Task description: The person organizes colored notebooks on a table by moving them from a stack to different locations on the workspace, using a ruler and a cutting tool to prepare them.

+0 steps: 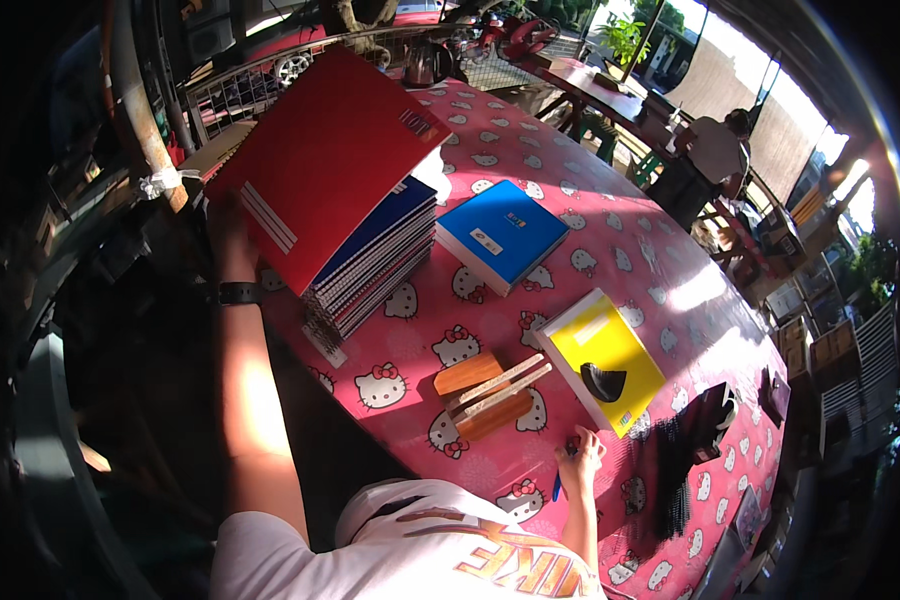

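Head view: taking the stack of spiral notebooks (pixel 378 262) as reference, the red notebook (pixel 330 150) sits tilted over its top. The left hand (pixel 230 240) is at the stack's left, against the red notebook's edge; hidden fingers leave its grip undetermined. Uneven pressure there could slide the red notebook off or skew the stack. Right of the stack, nearer the wearer, the right hand (pixel 580 458) appears clamped on a blue pen (pixel 557 489); a loosened grip could drop it.

room runs between notebook stack (pixel 378 272) (tall barrier) and wooden piece (pixel 469 374).
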`<control>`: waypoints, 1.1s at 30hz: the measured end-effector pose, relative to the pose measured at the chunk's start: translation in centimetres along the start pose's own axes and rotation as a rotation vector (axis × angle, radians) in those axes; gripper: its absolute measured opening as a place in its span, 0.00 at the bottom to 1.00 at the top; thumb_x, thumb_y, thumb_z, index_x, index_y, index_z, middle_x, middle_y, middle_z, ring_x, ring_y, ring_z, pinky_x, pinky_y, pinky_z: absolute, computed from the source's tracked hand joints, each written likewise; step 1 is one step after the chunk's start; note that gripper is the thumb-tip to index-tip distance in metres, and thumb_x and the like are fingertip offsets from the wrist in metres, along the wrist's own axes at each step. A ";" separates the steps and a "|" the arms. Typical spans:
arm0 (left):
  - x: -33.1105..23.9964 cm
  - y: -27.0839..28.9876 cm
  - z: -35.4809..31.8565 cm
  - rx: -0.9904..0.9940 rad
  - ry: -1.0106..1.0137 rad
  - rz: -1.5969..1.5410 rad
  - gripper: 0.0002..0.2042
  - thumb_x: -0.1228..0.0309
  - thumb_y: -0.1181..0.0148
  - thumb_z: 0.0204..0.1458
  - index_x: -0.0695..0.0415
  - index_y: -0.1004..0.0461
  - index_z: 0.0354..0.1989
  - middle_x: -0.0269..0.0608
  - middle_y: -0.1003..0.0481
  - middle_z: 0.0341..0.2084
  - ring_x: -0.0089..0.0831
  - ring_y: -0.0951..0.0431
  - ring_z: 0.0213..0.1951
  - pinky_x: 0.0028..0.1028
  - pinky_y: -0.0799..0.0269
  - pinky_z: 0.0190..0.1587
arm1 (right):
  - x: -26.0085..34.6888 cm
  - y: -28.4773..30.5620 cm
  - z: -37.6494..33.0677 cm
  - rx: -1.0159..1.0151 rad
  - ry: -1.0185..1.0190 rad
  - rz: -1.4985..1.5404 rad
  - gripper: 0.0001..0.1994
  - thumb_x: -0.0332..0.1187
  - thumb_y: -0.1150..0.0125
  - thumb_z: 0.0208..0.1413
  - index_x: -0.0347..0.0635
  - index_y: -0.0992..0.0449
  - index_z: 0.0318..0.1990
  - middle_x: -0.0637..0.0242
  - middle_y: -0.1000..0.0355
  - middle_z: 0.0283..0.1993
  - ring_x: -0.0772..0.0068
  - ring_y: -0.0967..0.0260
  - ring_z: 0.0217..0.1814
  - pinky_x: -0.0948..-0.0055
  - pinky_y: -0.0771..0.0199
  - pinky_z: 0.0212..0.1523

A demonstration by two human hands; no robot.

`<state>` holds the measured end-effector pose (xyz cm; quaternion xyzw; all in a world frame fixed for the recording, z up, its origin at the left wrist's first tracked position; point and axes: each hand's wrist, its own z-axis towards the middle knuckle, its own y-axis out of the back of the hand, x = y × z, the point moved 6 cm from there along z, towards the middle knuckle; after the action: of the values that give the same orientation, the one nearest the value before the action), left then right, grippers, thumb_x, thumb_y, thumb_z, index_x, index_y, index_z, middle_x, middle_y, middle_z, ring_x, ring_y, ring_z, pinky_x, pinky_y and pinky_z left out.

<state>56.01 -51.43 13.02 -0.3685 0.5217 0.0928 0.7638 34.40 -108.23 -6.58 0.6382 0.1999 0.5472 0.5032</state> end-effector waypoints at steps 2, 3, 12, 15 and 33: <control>4.4 5.5 4.8 -0.054 -0.020 0.278 0.15 0.70 0.52 0.56 0.65 0.37 0.49 0.46 0.30 0.42 0.33 0.28 0.44 0.33 0.33 0.46 | 1.2 -0.4 0.2 -0.014 0.025 -0.014 0.29 0.30 0.35 0.32 0.48 0.33 0.49 0.62 0.37 0.51 0.53 0.46 0.55 0.54 0.43 0.54; 5.6 7.9 6.5 -0.101 -0.109 0.494 0.14 0.69 0.52 0.56 0.66 0.37 0.46 0.47 0.29 0.42 0.34 0.27 0.44 0.34 0.32 0.46 | 1.4 -1.0 0.1 -0.009 0.038 -0.023 0.28 0.29 0.36 0.32 0.48 0.33 0.48 0.61 0.37 0.50 0.53 0.45 0.54 0.56 0.42 0.54; 7.2 3.9 3.9 -0.215 -0.310 1.096 0.21 0.62 0.45 0.51 0.71 0.39 0.38 0.66 0.31 0.32 0.57 0.28 0.39 0.42 0.32 0.39 | -0.5 -0.4 -0.2 -0.005 0.036 -0.022 0.27 0.32 0.37 0.31 0.49 0.31 0.47 0.58 0.38 0.52 0.49 0.46 0.56 0.50 0.43 0.52; 7.1 3.8 4.2 -0.142 -0.379 1.082 0.21 0.62 0.44 0.50 0.70 0.39 0.40 0.66 0.31 0.32 0.56 0.28 0.39 0.41 0.32 0.40 | 0.0 -0.4 -0.2 -0.032 0.059 -0.045 0.27 0.34 0.37 0.30 0.49 0.31 0.46 0.58 0.38 0.51 0.50 0.46 0.55 0.49 0.44 0.51; 7.2 -8.7 -11.6 0.518 -0.963 1.584 0.21 0.76 0.60 0.51 0.67 0.39 0.55 0.48 0.34 0.53 0.42 0.38 0.57 0.34 0.44 0.59 | 0.7 3.5 13.1 -0.134 0.063 -0.124 0.30 0.43 0.33 0.39 0.46 0.33 0.52 0.52 0.40 0.55 0.51 0.45 0.59 0.56 0.45 0.58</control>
<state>55.26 -67.06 8.74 0.3485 0.2537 0.6048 0.6696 45.38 -114.66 -1.79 0.5722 0.2177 0.5468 0.5711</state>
